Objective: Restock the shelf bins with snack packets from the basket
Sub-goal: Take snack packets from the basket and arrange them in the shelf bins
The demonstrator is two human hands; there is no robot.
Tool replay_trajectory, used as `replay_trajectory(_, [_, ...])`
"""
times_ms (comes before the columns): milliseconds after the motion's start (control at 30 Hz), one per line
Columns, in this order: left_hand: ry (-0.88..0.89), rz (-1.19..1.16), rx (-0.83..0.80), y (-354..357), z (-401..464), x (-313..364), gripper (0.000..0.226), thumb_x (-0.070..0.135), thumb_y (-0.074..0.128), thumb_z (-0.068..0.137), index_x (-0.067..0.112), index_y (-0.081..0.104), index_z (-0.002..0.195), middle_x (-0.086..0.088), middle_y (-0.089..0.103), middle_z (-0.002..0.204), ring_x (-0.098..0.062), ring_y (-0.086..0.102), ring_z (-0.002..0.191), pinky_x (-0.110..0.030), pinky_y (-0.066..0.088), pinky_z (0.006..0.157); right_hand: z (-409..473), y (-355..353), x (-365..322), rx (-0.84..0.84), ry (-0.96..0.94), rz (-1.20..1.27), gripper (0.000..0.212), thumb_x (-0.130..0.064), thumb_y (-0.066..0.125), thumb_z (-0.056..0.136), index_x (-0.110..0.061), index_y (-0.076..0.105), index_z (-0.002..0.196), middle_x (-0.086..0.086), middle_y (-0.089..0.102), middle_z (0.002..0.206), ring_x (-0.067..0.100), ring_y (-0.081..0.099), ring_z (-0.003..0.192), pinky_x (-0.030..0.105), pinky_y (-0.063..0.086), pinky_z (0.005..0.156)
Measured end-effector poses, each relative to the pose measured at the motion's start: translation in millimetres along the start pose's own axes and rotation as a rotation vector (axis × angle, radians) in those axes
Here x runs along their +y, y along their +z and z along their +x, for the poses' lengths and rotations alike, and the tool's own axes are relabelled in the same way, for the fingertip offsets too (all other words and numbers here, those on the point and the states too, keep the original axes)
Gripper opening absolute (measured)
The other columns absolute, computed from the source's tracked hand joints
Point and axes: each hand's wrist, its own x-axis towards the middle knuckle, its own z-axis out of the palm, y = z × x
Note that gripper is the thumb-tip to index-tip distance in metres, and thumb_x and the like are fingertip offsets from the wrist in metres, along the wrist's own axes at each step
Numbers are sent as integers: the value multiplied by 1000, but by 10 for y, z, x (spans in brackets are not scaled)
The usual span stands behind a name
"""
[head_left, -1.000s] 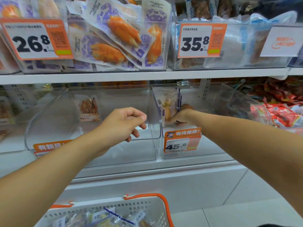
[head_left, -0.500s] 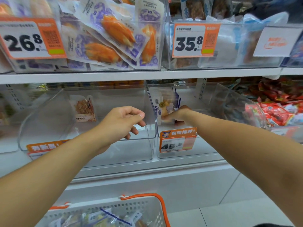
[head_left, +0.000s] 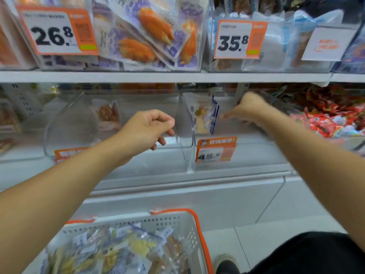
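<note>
A white-and-blue snack packet [head_left: 205, 117] stands upright against the left wall of the right clear bin [head_left: 262, 155] on the middle shelf. My right hand [head_left: 246, 109] is inside that bin, just right of the packet. It is blurred, its fingers stretch left and it holds nothing. My left hand [head_left: 148, 127] hovers in front of the left clear bin [head_left: 69, 123], its fingers loosely curled and empty. A single brown snack packet [head_left: 107, 115] leans at the back of that bin. Below, the grey basket with an orange rim [head_left: 177, 218] holds several snack packets [head_left: 126, 252].
Full bins with price tags 26.8 [head_left: 55, 34] and 35.8 [head_left: 235, 41] sit on the upper shelf. A bin of red packets [head_left: 327, 119] is at the right. An orange 45.8 tag [head_left: 216, 151] hangs on the right bin's front. My shoe [head_left: 227, 263] shows on the tiled floor.
My right hand has let go of the white-and-blue packet and pulled away to the right; the packet stays standing in the bin. My left hand has hardly moved.
</note>
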Motion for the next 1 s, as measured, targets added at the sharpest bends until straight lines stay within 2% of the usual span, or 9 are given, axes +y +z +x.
replay_trajectory(67, [76,84,-35,-49,-219,-125,8,20,60,97,16,66,97,-1,72,80,-10,57,55,-19,40,45,-506,-320,-135,47,-215,-190,51,-52,81,73,-3,68,78,11,70,72,23,59,62,34,47,58])
replay_trajectory(133, [91,186,-126,-101,-498,-398,6,21,62,96,18,66,96,0,71,77,-11,59,54,-13,39,44,-1146,-326,-418,-355,-369,-228,47,-54,73,81,-9,70,68,3,69,59,18,64,56,30,47,55])
replay_trajectory(233, [-19,355,-315,-199,-954,-949,4,26,66,93,23,66,96,3,71,76,-13,66,59,-14,43,49,-1773,575,-543,-1069,-385,-292,35,-40,69,90,-5,72,90,9,71,77,24,73,75,31,58,58])
replay_trajectory(300, [-113,446,-403,-345,-1258,-1262,9,30,66,93,24,65,100,6,69,77,-12,68,65,-18,46,54,-2020,1592,-313,-1228,-372,-493,40,-37,68,92,0,69,107,11,69,87,27,72,81,34,62,69])
replay_trajectory(433, [-226,596,-575,-644,-1663,-1570,18,38,62,93,28,63,108,9,68,93,-3,65,72,-15,46,63,-2258,2770,289,-1100,-522,-824,51,-39,66,93,1,61,124,13,62,119,31,63,106,38,54,90])
replay_trajectory(567, [-137,769,-739,-599,-1723,-1515,32,49,54,95,30,59,120,15,61,108,4,57,82,-12,43,71,-2193,2972,556,-905,-546,-630,64,-34,73,84,-11,39,133,11,52,122,31,57,105,38,51,85])
replay_trajectory(833, [-83,878,-912,-625,-1700,-1354,39,51,50,97,27,55,127,11,60,111,-3,56,90,-21,45,79,-2031,3112,263,-717,-627,-347,8,-30,56,98,-23,59,99,7,67,99,27,58,87,38,47,81])
replay_trajectory(900, [-81,932,-929,-705,-1647,-1363,38,51,50,97,27,55,125,11,61,110,-6,57,92,-24,46,84,-2023,3088,201,-682,-738,-425,22,-36,53,100,-24,60,117,7,66,113,30,61,98,41,49,87])
replay_trajectory(1000, [-107,971,-914,-775,-1543,-1381,40,52,51,95,25,58,124,10,63,110,-9,58,96,-33,48,91,-2087,3034,96,-558,-968,-560,48,-41,48,102,-32,38,148,5,58,129,32,61,109,43,53,86])
